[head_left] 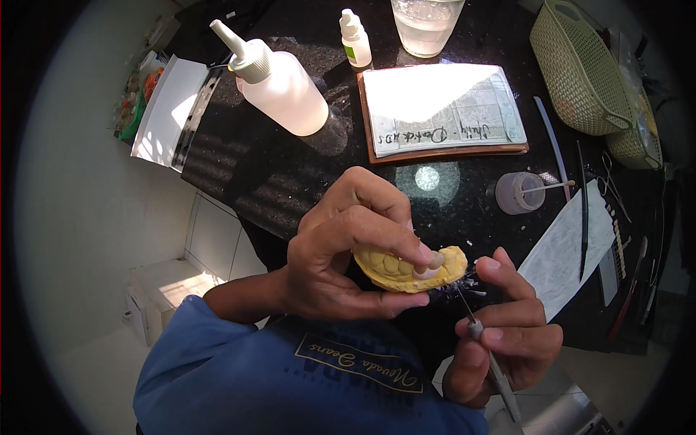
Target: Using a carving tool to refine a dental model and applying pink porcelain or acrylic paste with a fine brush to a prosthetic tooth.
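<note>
In the head view, the left hand holds a yellow dental cast, gripping it between the thumb below and the fingers above. The cast is in front of the person's chest, near the front edge of the black speckled table. It is of a matt yellow, curved, with a row of rounded tooth shapes on the left part and a rough, uneven border on the right end. Close to a fingertip sits a pale tooth-like piece, whitish to pinkish, smoother than the yellow around it.

The right hand holds a slim grey hand instrument between thumb and fingers, like a pen. Its thin tip points up to the lower right border of the cast — whether it touches, I cannot tell. Pale shavings lie just beside this tip. Farther back are a small plastic cup with a cotton swab and a paper-covered brown board.
</note>
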Available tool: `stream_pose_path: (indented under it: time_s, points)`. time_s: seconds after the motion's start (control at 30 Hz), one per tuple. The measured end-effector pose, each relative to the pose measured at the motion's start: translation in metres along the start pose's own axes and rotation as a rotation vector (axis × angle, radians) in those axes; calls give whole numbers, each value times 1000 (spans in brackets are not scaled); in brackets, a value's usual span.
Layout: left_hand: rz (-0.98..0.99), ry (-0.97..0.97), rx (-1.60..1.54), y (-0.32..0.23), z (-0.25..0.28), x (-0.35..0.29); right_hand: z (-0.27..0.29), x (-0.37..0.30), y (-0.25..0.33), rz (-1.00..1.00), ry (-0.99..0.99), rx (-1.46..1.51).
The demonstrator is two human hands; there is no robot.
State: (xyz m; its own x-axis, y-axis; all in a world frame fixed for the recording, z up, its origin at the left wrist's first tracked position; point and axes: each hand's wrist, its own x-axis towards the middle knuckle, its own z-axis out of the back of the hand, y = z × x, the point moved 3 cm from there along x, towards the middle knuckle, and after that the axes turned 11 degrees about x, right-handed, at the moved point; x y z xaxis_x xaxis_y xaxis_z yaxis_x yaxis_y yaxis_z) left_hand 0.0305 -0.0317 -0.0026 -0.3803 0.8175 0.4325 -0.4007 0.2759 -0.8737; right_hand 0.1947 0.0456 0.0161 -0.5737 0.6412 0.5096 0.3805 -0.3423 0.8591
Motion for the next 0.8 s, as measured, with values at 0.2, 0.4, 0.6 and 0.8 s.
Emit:
stream_pose_path:
  time_s: [0.2, 0.4, 0.6, 0.8]
  points:
    - [-13, 69, -58, 1, -2, 6, 8, 13, 11, -67, 172, -117]
    - [-67, 132, 9, 1, 1, 10, 6, 18, 9, -11, 168, -180]
    - [-158, 178, 87, 0, 1, 12, 7, 16, 10, -11, 214, -205]
    - [-148, 166, 75, 0, 0, 10, 7, 17, 11, -18, 228, -214]
